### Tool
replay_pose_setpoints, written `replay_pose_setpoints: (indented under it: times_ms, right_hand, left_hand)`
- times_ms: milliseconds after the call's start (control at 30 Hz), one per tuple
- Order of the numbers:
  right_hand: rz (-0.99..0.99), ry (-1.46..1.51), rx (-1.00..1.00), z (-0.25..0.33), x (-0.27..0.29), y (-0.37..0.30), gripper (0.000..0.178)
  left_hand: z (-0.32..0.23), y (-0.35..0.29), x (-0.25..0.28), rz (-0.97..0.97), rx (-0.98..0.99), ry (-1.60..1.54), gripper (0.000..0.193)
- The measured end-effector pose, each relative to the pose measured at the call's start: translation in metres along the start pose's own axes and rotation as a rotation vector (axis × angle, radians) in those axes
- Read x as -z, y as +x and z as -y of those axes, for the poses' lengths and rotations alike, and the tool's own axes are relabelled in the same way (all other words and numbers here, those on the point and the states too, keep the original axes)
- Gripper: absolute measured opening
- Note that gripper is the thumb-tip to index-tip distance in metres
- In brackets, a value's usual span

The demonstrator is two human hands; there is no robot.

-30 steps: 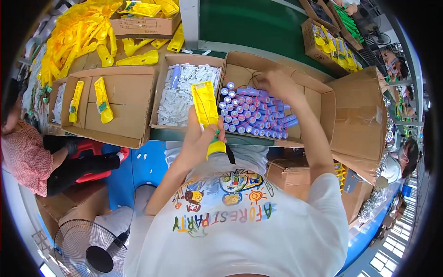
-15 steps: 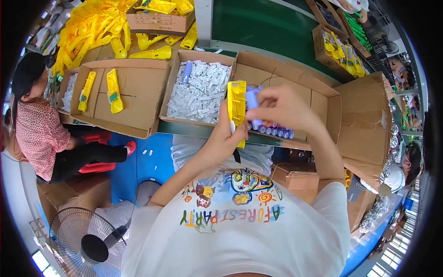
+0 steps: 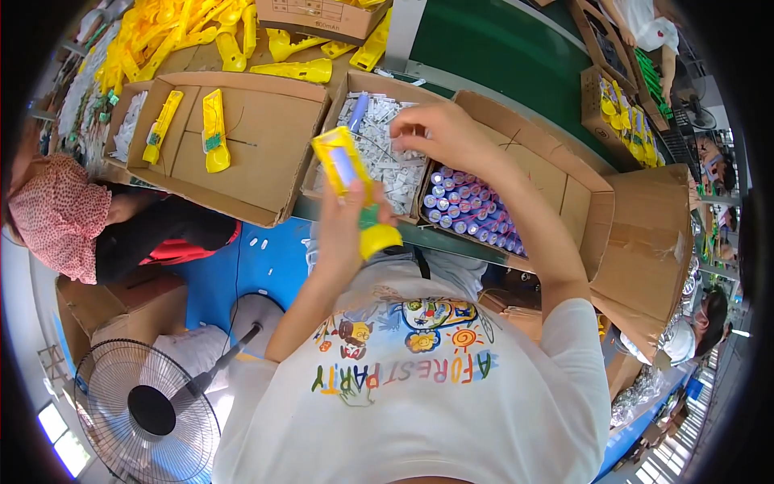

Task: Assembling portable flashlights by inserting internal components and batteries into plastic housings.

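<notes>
My left hand grips a yellow plastic housing, tilted and held up in front of the boxes. A purple cylindrical battery lies inside the housing, and a bit of green shows lower down near my fingers. My right hand hovers over a cardboard box of small white plastic parts. Its fingers are curled, with a gap between thumb and forefinger, and nothing shows in them. A thin dark wire runs between the housing and that hand. Another purple battery lies on the white parts.
Rows of purple batteries stand in the right cardboard box. Two yellow housings with green boards lie in the left box. Yellow parts are heaped behind. A person sits at left, near a fan.
The battery my right hand was holding at the housing now sits inside it. My right hand has moved left over the white parts; my left hand has shifted left and tilted the housing.
</notes>
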State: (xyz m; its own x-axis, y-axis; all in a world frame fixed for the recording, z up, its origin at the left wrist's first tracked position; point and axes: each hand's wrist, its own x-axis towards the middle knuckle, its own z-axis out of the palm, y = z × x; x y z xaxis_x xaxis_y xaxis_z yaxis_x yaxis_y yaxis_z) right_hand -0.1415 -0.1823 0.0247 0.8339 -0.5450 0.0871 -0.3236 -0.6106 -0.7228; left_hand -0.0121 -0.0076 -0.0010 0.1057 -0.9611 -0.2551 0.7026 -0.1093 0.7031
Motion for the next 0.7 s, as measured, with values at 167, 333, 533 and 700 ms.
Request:
replay_pose_setpoints:
  times_ms: [167, 333, 533, 700]
  right_hand:
    - [0.360, -0.403, 0.000, -0.002, -0.026, 0.021, 0.017]
    - [0.195, -0.028, 0.086, -0.021, -0.016, 0.014, 0.016]
    - [0.076, 0.430, 0.068, -0.002, -0.001, -0.012, 0.011]
    - [-0.083, 0.732, -0.105, 0.022, 0.000, -0.027, 0.010]
  left_hand:
    - [-0.019, -0.007, 0.016, -0.117, -0.083, -0.011, 0.033]
    - [-0.015, -0.011, 0.017, -0.038, 0.016, 0.039, 0.036]
    - [-0.007, -0.007, 0.010, 0.051, 0.097, 0.100, 0.038]
    - [0.001, -0.001, 0.002, 0.180, 0.098, 0.268, 0.046]
